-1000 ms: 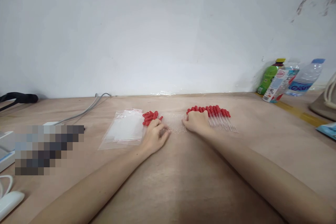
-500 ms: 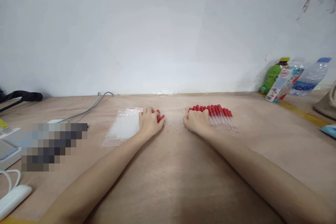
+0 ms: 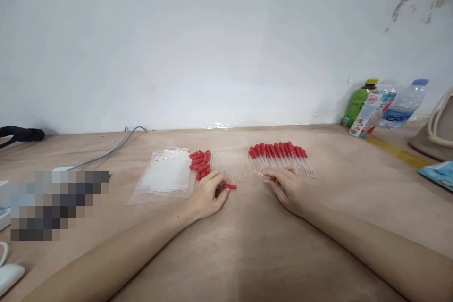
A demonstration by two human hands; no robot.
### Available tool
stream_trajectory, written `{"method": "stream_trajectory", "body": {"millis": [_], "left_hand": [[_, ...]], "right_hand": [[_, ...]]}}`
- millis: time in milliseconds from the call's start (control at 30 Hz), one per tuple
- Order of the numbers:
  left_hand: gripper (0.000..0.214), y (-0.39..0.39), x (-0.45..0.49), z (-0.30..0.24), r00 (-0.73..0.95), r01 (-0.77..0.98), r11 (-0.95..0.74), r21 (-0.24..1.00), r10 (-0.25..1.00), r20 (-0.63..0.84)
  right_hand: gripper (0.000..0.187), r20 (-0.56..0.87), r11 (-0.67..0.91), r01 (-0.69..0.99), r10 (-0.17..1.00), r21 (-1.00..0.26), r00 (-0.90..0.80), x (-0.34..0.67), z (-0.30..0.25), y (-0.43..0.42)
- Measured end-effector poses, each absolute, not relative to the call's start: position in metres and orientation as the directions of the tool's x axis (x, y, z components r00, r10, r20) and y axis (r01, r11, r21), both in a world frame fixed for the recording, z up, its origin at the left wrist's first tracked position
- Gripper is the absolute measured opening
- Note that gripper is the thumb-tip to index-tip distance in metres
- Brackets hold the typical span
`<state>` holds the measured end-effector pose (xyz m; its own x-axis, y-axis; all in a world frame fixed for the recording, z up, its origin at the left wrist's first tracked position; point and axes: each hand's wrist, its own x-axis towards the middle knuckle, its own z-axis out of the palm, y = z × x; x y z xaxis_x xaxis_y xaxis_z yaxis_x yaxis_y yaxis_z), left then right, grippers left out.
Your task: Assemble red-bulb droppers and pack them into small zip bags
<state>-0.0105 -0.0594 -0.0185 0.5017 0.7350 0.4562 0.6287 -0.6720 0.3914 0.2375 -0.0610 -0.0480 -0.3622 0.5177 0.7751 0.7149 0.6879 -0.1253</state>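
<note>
My left hand (image 3: 208, 193) is closed in a pinch on one red rubber bulb (image 3: 230, 186), just in front of a small pile of loose red bulbs (image 3: 200, 161). My right hand (image 3: 287, 184) pinches the end of a clear glass dropper tube (image 3: 260, 174) near the table. Between the hands lies a row of bare clear tubes (image 3: 230, 164). To the right lies a row of finished droppers with red bulbs (image 3: 279, 153). A stack of clear zip bags (image 3: 164, 177) lies left of the bulb pile.
Three bottles (image 3: 375, 106) stand at the far right by the wall. A grey cable (image 3: 113, 146) runs along the left. White devices sit at the left edge, a bag (image 3: 439, 132) and a blue packet (image 3: 437, 173) at the right edge.
Both hands pulled back toward me from the rows. The left hand now carries one red bulb from the pile, the right hand a clear tube.
</note>
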Motion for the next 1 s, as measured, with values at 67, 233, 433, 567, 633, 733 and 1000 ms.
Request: {"method": "stream_trajectory", "body": {"millis": [67,233,433,567,633,733,1000], "left_hand": [[0.017,-0.060,-0.009,-0.022,0.484,0.648,-0.641,0.412,0.764,0.426],[0.014,-0.052,-0.005,-0.023,0.496,0.674,-0.637,0.375,0.766,0.409],[0.014,-0.060,-0.002,-0.021,0.473,0.611,-0.674,0.414,0.731,0.491],[0.012,-0.065,-0.003,-0.023,0.480,0.553,-0.666,0.500,0.746,0.462],[0.012,-0.064,-0.004,-0.025,0.482,0.524,-0.639,0.563,0.767,0.423],[0.012,-0.064,-0.004,-0.025,0.495,0.477,-0.625,0.618,0.772,0.399],[0.012,-0.065,-0.003,-0.022,0.503,0.472,-0.634,0.613,0.764,0.403]], "right_hand": [[0.014,0.765,0.705,0.696,0.520,-0.134,-0.379,0.235,-0.047,-0.061],[0.017,0.716,0.714,0.678,0.564,-0.173,-0.411,0.222,-0.041,-0.065],[0.018,0.688,0.704,0.663,0.613,-0.254,-0.387,0.211,-0.025,-0.082],[0.018,0.684,0.731,0.642,0.591,-0.231,-0.427,0.206,-0.019,-0.087],[0.017,0.674,0.744,0.625,0.588,-0.235,-0.446,0.205,-0.021,-0.086],[0.017,0.671,0.760,0.599,0.584,-0.254,-0.457,0.205,-0.026,-0.084],[0.016,0.650,0.774,0.583,0.578,-0.246,-0.493,0.208,-0.031,-0.082]]}}
